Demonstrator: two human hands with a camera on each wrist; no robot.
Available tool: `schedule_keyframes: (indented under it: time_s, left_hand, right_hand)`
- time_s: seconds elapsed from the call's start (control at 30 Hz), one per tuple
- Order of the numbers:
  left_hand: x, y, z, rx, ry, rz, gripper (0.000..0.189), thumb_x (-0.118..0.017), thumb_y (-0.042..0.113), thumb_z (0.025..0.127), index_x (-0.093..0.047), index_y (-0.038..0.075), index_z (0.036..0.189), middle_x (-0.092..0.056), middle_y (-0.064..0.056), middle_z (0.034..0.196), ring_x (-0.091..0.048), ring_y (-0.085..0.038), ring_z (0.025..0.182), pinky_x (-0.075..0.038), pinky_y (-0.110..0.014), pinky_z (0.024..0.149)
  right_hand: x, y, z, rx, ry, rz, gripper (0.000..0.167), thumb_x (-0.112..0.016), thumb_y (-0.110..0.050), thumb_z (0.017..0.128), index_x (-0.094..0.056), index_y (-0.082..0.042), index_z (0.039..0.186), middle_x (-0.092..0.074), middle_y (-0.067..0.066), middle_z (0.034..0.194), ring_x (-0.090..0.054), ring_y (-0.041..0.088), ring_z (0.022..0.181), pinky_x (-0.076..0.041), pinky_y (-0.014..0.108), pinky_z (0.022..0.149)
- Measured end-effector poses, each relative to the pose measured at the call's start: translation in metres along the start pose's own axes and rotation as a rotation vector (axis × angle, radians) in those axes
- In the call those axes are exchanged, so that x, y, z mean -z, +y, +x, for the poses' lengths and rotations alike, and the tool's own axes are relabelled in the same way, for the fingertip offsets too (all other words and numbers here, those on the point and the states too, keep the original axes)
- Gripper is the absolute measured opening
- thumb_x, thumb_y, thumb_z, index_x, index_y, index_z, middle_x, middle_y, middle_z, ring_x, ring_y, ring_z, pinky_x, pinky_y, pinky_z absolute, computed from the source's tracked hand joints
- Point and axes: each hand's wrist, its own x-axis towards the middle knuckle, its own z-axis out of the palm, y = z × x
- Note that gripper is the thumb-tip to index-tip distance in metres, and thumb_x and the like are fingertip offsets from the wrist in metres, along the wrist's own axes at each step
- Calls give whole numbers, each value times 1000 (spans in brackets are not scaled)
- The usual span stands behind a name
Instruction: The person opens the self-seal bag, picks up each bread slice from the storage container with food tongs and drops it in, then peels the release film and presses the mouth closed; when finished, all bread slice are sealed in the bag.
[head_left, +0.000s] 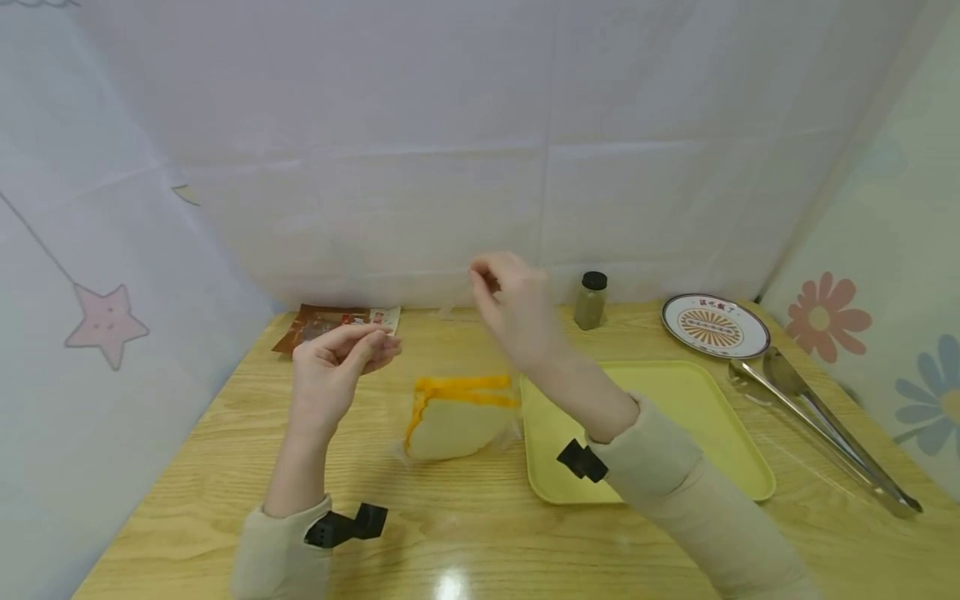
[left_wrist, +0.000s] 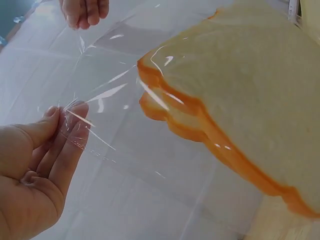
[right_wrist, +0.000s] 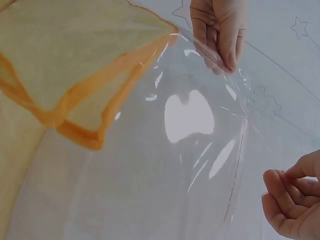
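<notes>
A clear plastic bag (left_wrist: pixel 117 102) holds bread slices (left_wrist: pixel 240 95) with orange crusts. In the head view the bread (head_left: pixel 457 429) hangs over the middle of the table, between and below my two hands. My left hand (head_left: pixel 330 375) pinches one part of the bag's edge between thumb and fingers, and the film puckers there in the left wrist view. My right hand (head_left: pixel 517 308) pinches the edge farther along, seen also in the right wrist view, where the film (right_wrist: pixel 237 170) stretches between both hands (right_wrist: pixel 295 195).
A yellow tray (head_left: pixel 697 433) lies right of the bread. Behind it stand a dark-capped jar (head_left: pixel 591 302) and a white patterned plate (head_left: pixel 715 326). Metal tongs (head_left: pixel 832 433) lie at the right. A brown and white packet (head_left: pixel 315 323) is at the back left, before the curtain (head_left: pixel 420 200).
</notes>
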Motion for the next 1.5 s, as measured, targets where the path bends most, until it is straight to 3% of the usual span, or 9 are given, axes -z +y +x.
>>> schedule_keyframes:
  time_s: [0.3,0.43,0.8,0.87,1.07,1.23,1.37,1.5]
  left_hand:
    - [-1,0,1,14,24,-15,23,-60,0,89,-62,-21,99,-74,1,81,-72,-14,74,-58,-27,67]
    - [-1,0,1,37,39,-12,24,-60,2,89,-62,-20,99,-74,0,81,-72,-14,74,-58,-28,68]
    - [-2,0,0,64,54,-12,20,-61,3,89,-66,-14,98,-74,-1,81,-72,-15,74,-58,-28,68]
    - [-2,0,0,66,59,-16,20,-61,3,89,-66,-14,98,-74,-1,81,-72,-15,74,-58,-29,68]
    - [-2,0,1,85,72,1,21,-62,5,89,-67,-12,98,-74,1,80,-72,-14,74,-58,-29,68]
    - [-2,1,1,99,79,4,21,-62,6,89,-67,-12,99,-74,3,81,-72,-13,74,-58,-29,68]
    - [-2,1,1,103,87,9,21,-62,6,89,-67,-12,99,-74,1,81,-72,-13,74,-58,-29,68]
    - [-3,1,1,101,97,2,21,-62,5,89,-67,-12,99,-75,-2,81,-72,-14,73,-58,-29,68]
  right_hand:
    - [27,19,-7,-33,102,-69,11,-59,-1,90,-66,8,90,-68,18,82,-65,27,71,-57,35,69]
    - [36,27,-8,-93,130,-41,11,-60,0,90,-65,9,91,-67,19,82,-63,29,72,-56,36,69]
    - [72,44,-19,-246,182,-85,16,-55,-6,93,-67,6,96,-70,18,86,-64,28,76,-44,15,66]
    - [79,47,-21,-264,197,-90,17,-54,-6,94,-66,6,96,-69,19,86,-63,23,75,-43,11,67]
    - [99,60,-26,-298,248,-93,21,-54,-8,94,-65,10,96,-69,21,86,-51,-14,68,-41,3,63]
    - [116,70,-31,-322,297,-108,23,-54,-9,94,-65,11,97,-68,22,85,-49,-18,67,-41,2,62]
    - [126,78,-34,-336,363,-126,22,-55,-8,92,-65,11,94,-67,-8,73,-50,-18,64,-42,2,62]
    - [135,85,-37,-364,388,-130,21,-55,-9,92,-66,10,94,-51,-35,69,-52,-17,64,-42,2,61]
